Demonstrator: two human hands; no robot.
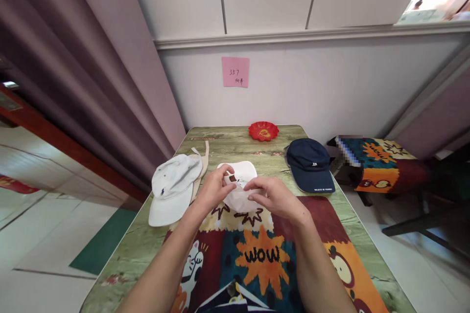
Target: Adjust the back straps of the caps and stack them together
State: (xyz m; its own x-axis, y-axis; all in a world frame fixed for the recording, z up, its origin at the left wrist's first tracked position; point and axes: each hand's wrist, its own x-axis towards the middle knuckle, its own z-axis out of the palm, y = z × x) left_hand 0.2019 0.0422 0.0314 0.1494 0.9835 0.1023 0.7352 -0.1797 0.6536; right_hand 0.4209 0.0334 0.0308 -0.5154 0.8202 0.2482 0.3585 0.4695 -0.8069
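White fabric cap point(240, 187) with a soft crown sits upside down at the middle of the table, its pale lining turned up and a small dark tag showing at the inner rim; its near part rests on the far edge of the colourful cartoon mat point(264, 254) printed with an orange "WOW" burst. Both forearms reach forward over that mat from the bottom of the view. Left hand point(215, 188) curls over the cap's left rim, fingers bent and closed on the fabric by the tag. Right hand point(273, 196) comes in from the other side, palm down, fingertips pinching the cap's edge at the centre, so both hands grip the same cap and nearly meet above it.

Just left of the held cap lies a second white cotton baseball cap point(172, 187) with a tiny dark logo, brim toward the near table edge, a beige strap point(204, 162) trailing behind it. To the right, apart from the hands, rests a navy blue baseball cap point(310, 164) with white lettering. Farther back, near the wall, stands a red scalloped plastic dish point(263, 130) on the green wood-patterned tabletop point(235, 142). On the wall above hangs a pink sticky note point(235, 72)
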